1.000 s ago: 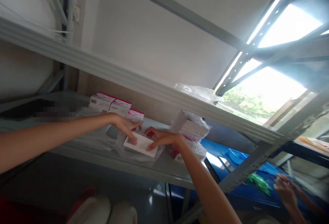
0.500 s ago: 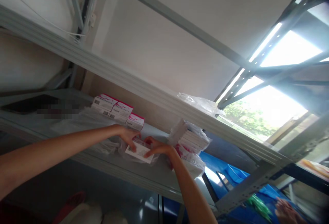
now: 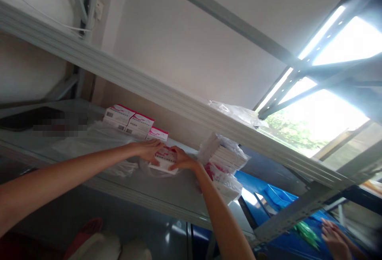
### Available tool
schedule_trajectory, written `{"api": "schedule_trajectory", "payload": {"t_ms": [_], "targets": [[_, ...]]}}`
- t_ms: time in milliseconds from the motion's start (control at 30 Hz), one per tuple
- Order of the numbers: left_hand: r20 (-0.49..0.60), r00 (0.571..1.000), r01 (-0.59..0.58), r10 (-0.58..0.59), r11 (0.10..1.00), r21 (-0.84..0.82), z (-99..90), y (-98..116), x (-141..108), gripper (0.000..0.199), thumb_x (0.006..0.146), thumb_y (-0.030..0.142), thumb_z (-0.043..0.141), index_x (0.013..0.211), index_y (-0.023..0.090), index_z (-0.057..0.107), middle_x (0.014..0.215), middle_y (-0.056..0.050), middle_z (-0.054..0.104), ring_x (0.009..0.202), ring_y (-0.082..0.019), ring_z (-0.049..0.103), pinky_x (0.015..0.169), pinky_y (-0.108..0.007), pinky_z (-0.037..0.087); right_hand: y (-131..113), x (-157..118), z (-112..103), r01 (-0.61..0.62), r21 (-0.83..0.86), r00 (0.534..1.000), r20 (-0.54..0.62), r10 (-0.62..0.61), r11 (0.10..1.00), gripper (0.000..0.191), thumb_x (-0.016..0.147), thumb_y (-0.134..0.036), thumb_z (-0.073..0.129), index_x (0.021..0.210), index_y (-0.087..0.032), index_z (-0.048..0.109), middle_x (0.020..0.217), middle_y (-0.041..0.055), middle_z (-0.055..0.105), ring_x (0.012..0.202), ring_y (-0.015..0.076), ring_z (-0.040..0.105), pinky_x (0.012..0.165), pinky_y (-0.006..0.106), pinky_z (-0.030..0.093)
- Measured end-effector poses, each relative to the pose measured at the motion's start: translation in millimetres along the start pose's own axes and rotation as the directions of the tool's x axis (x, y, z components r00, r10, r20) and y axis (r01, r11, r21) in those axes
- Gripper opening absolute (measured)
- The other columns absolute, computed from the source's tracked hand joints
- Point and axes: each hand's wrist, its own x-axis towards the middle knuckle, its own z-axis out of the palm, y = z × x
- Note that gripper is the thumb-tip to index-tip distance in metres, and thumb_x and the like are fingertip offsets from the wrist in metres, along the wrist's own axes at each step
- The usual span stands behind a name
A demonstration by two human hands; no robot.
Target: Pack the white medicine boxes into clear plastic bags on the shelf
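Both my hands grip a small white and pink box [image 3: 166, 157] from its two sides, low over the shelf. My left hand [image 3: 151, 150] has its fingers round the box's left side, and my right hand [image 3: 182, 160] is closed on its right side. Clear plastic wrap [image 3: 155, 171] lies under and around the box. Just behind my left hand, several matching pink and white boxes [image 3: 129, 121] stand in a row against the back of the shelf.
Plastic-wrapped packs [image 3: 223, 160] sit right of my hands. Loose clear plastic [image 3: 98, 138] and a dark flat object [image 3: 36, 117] lie at the left. A metal beam [image 3: 167, 97] crosses above my hands. Another person's hands [image 3: 336, 234] show at the lower right by blue bins [image 3: 277, 196].
The box between my hands has been tilted, so its pink printed face now shows. My left fingers have shifted up along it. The whole view has shifted slightly.
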Motion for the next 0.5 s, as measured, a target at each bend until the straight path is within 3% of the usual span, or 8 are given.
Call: {"api": "schedule_trajectory", "payload": {"t_ms": [333, 500], "targets": [[-0.023, 0.999, 0.037, -0.035, 0.993, 0.113, 23.1, -3.2, 16.9, 0.097, 0.074, 0.051, 0.071, 0.150, 0.012, 0.026, 0.146, -0.025, 0.038, 0.135, -0.040, 0.034, 0.109, -0.047, 0.027, 16.2, 26.2, 21.3, -0.029, -0.011, 0.999, 0.039, 0.029, 1.000, 0.096, 0.054, -0.024, 0.089, 0.137, -0.014, 0.044, 0.137, 0.0128, 0.053, 0.125, 0.0251, 0.050, 0.103, 0.028, 0.039], [-0.028, 0.998, 0.063, -0.061, 0.994, 0.086, 23.8, -14.6, 15.4, 0.096, 0.075, 0.051, 0.069, 0.150, 0.012, 0.025, 0.147, -0.024, 0.037, 0.136, -0.038, 0.033, 0.109, -0.044, 0.029, 27.3, 16.9, 20.6, -0.108, -0.126, 0.991, 0.061, 0.116, 0.986, 0.107, 0.061, -0.037, 0.086, 0.148, -0.010, 0.029, 0.151, 0.0207, 0.037, 0.133, 0.0295, 0.044, 0.102, 0.031, 0.042]]}}
